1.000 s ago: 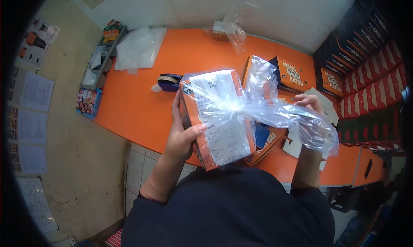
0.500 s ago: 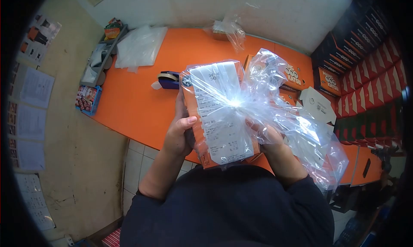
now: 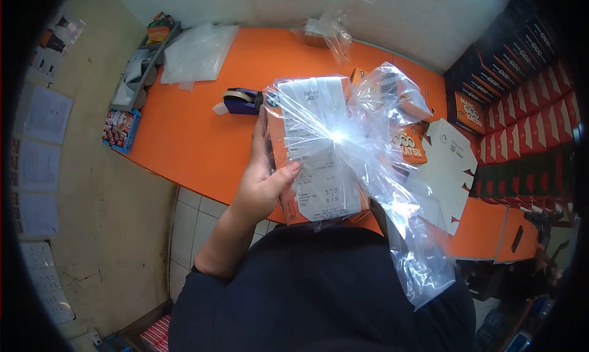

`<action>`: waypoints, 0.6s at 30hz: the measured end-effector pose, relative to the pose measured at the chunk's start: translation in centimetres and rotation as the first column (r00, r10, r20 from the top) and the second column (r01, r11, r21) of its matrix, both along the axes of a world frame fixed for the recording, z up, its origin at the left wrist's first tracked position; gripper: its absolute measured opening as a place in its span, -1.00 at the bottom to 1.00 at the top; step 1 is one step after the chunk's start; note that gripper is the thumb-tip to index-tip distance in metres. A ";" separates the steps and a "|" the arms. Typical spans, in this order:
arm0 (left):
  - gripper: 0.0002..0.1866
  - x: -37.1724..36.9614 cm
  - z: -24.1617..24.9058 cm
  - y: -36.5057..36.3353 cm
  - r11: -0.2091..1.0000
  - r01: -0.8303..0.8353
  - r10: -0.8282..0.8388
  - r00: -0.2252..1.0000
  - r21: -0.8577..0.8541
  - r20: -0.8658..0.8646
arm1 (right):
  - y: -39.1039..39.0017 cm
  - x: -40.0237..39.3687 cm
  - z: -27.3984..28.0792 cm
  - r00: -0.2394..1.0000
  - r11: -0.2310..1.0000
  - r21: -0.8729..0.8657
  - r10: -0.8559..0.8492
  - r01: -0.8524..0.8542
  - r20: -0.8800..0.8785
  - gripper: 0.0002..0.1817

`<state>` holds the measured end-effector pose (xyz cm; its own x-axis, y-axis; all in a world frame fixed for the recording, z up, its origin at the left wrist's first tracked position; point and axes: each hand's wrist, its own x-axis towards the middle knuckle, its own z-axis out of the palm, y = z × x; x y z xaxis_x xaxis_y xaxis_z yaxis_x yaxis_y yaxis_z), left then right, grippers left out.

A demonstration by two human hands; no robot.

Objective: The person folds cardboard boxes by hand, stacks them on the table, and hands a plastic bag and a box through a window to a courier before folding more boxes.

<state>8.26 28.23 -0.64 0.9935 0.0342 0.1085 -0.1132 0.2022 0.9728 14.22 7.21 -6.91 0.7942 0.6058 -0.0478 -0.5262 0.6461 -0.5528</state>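
Note:
An orange box [image 3: 277,140] wrapped in a clear plastic bag [image 3: 414,229] is held close in front of my body. A long white printed receipt [image 3: 322,180] lies on its top face, under the plastic. The bag is gathered at a bright bunched point over the receipt, and its loose end trails down to the right. My left hand [image 3: 267,183] grips the box's left side, thumb over the top edge and fingers along the side. My right hand is hidden at the box's lower right, behind the box and plastic, so its fingers do not show.
A blue tape dispenser [image 3: 242,100] and a stack of clear bags [image 3: 199,54] sit on the orange table [image 3: 184,149]. A white carton flap [image 3: 451,168] and orange boxes [image 3: 408,146] lie right. Stacked red boxes [image 3: 521,122] and black boxes [image 3: 500,61] line the wall.
The bag's loose end has swung down and inward on the right. My right hand has gone from view behind it. My left thumb reaches further over the receipt.

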 end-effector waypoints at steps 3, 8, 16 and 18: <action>-0.21 -0.1 0.3 -0.3 1.000 -0.011 0.011 1.000 0.004 0.018 | -0.3 -0.2 0.2 1.000 1.000 0.007 0.005 -0.005 0.010 -0.46; -0.28 -0.1 0.1 -0.5 0.998 -0.039 0.039 0.999 -0.040 -0.003 | -0.2 -0.3 0.3 1.000 1.000 0.025 0.012 -0.012 0.010 -0.46; -0.27 -0.5 0.2 0.0 1.000 -0.022 0.022 0.999 0.005 -0.033 | -0.1 -0.3 0.3 1.000 0.998 0.051 0.026 -0.026 0.012 -0.46; -0.24 -0.4 0.6 -0.1 1.000 -0.018 0.018 1.000 -0.013 -0.018 | -0.3 -0.4 0.4 0.999 0.998 0.059 0.030 -0.031 0.016 -0.46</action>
<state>7.89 28.09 -0.05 0.9945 0.0537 0.0903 -0.0998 0.2131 0.9719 13.81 6.92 -6.51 0.7756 0.6312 0.0007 -0.5382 0.6619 -0.5217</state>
